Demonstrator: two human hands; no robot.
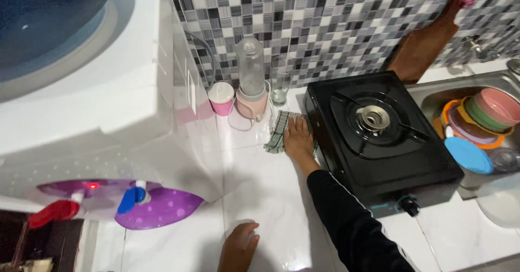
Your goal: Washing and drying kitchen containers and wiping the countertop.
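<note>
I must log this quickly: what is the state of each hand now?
Left hand: resting on the white counter, holding nothing visible.
Right hand: flat, pressing the checked cloth beside the black stove.

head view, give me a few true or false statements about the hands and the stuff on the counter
1. The right hand presses flat on a checked cloth beside the black gas stove. True.
2. The left hand holds the empty drinking glass. False: the glass stands alone by the tiled wall, and the left hand rests low on the white counter over something pale.
3. A pot sits on the stove's burner. False: the burner is bare.
4. Coloured bowls are stacked in the sink. True.
5. A small blender stands between a pink cup and the glass. True.
</note>
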